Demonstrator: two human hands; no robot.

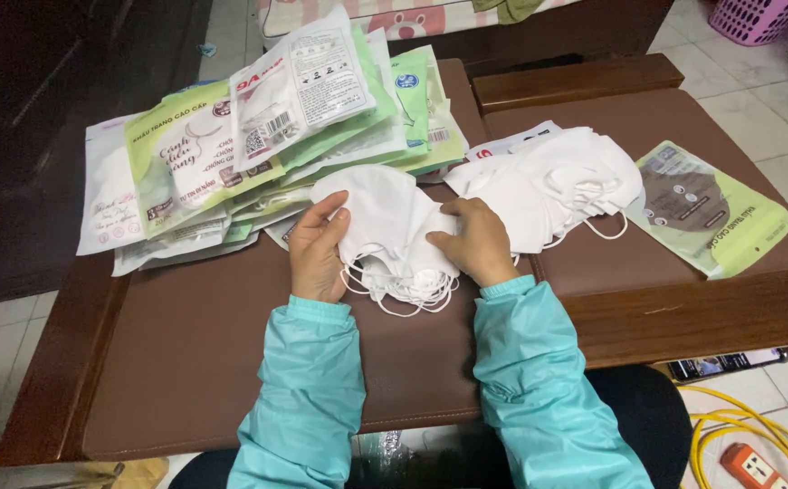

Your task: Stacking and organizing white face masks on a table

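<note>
on the brown padded table [186,362] lies the stack of white soft cloth face masks [389,235], light and floppy, i judge. my left hand [317,249] pinches its left edge, my right hand [475,243] curls closed on its right; hold the folded cloth, not the loose thin ear loops [403,294]

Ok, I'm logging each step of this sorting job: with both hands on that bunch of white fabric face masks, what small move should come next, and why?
Probably square the bunch up. The left hand and right hand grip the bunch of white fabric face masks from either side, and its ear loops spill loose toward the person. A second pile of white masks lies to the right.
</note>
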